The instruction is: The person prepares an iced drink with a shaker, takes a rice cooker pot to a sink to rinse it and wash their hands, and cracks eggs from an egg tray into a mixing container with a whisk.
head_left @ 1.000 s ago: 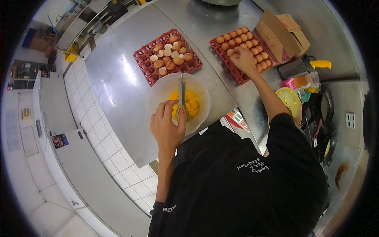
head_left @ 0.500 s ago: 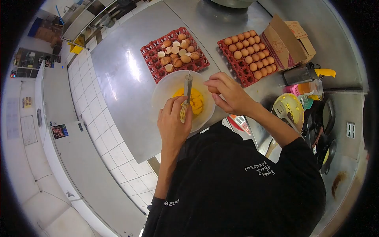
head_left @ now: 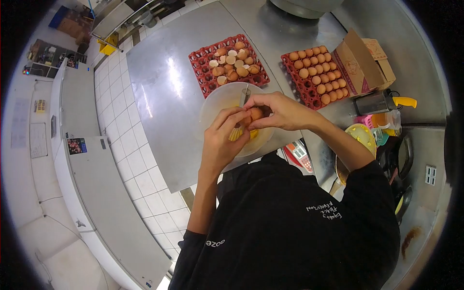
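Over a translucent bowl (head_left: 210, 112), my left hand (head_left: 226, 136) and my right hand (head_left: 281, 112) meet with their fingertips round a brown egg (head_left: 256, 114). Whether its shell is cracked cannot be made out. Yellow yolks (head_left: 253, 133) show in the bowl beneath, partly hidden by the hands. A whisk (head_left: 244, 95) leans in the bowl, its handle up and its wires partly behind my fingers. Behind the bowl, a red tray (head_left: 197, 62) holds several broken shells. A second red tray (head_left: 305, 94) to the right holds several whole brown eggs.
An open cardboard box (head_left: 355, 65) stands beside the egg tray. Farther right are a yellow-handled appliance (head_left: 372, 102), a yellow-smeared pan (head_left: 361, 135) and dark pans (head_left: 405, 154). A large metal pot (head_left: 309, 7) sits at the back. A scale (head_left: 298, 152) shows below the table edge.
My right hand has come from the egg tray to the bowl with an egg. My left hand has left the whisk and joined it at the egg. The view has shifted.
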